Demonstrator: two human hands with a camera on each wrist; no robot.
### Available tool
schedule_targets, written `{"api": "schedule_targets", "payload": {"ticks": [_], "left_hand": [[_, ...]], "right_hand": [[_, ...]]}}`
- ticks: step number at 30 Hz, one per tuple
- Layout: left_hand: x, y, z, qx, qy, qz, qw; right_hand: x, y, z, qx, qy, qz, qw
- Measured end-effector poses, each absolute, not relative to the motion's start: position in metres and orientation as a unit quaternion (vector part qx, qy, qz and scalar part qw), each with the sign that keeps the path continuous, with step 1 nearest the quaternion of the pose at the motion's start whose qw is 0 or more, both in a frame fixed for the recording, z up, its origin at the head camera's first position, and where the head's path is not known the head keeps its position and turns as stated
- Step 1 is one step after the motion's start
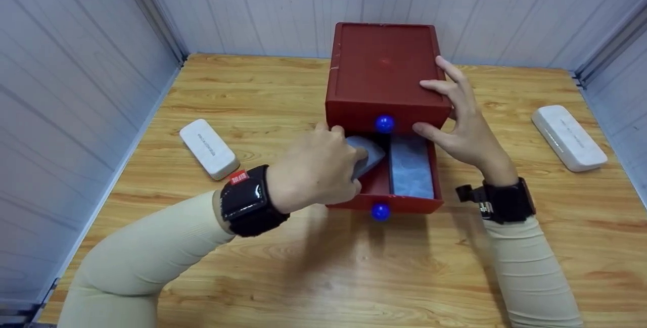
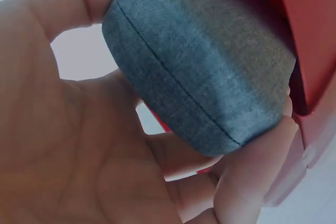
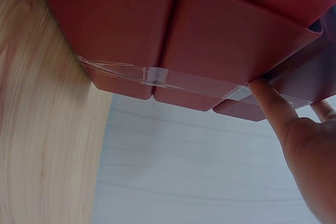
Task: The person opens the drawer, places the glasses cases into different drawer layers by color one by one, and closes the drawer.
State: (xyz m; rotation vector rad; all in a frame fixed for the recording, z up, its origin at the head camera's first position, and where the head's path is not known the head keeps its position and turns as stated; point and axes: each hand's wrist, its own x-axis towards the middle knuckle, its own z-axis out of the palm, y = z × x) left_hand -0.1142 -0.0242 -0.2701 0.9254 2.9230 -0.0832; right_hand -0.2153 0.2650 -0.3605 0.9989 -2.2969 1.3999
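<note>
In the head view, my left hand (image 1: 317, 167) holds a grey glasses case (image 1: 373, 155) at the pulled-out lower drawer (image 1: 374, 182) of a red drawer unit (image 1: 384, 78). Its thumb and fingers grip the rounded, seamed case (image 2: 189, 66) in the left wrist view. A second, blue-grey case (image 1: 412, 169) lies along the drawer's right side. My right hand (image 1: 467, 128) rests spread on the unit's right side, thumb at the front and fingertips on the top edge. Its fingers (image 3: 275, 106) touch the red wall in the right wrist view.
A white case (image 1: 209, 148) lies on the wooden table (image 1: 252, 272) to the left, another white case (image 1: 569, 138) to the right. Blue round knobs (image 1: 384, 124) stick out from the drawer fronts. Pale panels (image 1: 283, 9) enclose the table at the back and sides.
</note>
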Motion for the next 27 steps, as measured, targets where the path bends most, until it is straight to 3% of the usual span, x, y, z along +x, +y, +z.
{"api": "schedule_targets", "payload": {"ticks": [12,27], "left_hand": [[-0.120,-0.005,-0.280,0.252,0.962,-0.088,0.062],[-0.124,0.002,-0.301,0.227,0.967,-0.118,0.010]], "right_hand": [[-0.216,0.264,-0.360,0.352,-0.791,0.480,0.143],[-0.216,0.265,-0.360,0.355,-0.790,0.478,0.144]]}}
